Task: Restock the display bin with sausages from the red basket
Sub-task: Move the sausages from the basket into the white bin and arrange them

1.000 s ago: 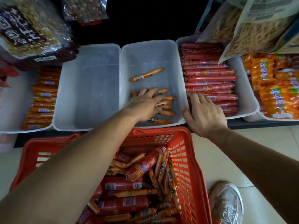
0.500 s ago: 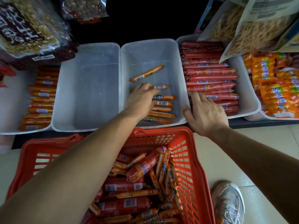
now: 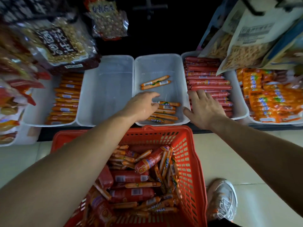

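Note:
A clear display bin (image 3: 178, 66) stands in the middle of the shelf. Near its front lie several thin orange sausages (image 3: 165, 112) in a row, and two more orange sausages (image 3: 155, 82) lie further back. My left hand (image 3: 142, 106) is inside the bin, fingers spread, touching the left ends of the front row. My right hand (image 3: 205, 107) rests flat and open on the bin's right rim and the neighbouring bin. The red basket (image 3: 188, 153) stands on the floor below, holding several thin orange and thick red sausages (image 3: 147, 174).
An empty clear bin (image 3: 105, 89) sits to the left, then a bin of orange sausages (image 3: 67, 99). Right of the display bin is a bin of red sausages (image 3: 208, 79), then orange packets (image 3: 270, 99). Snack bags (image 3: 62, 45) hang above. My shoe (image 3: 221, 199) is at lower right.
A second sausage now lies beside the lone one at the back of the bin. My left hand has shifted left and back off the front row. My right hand has opened flatter on the rim.

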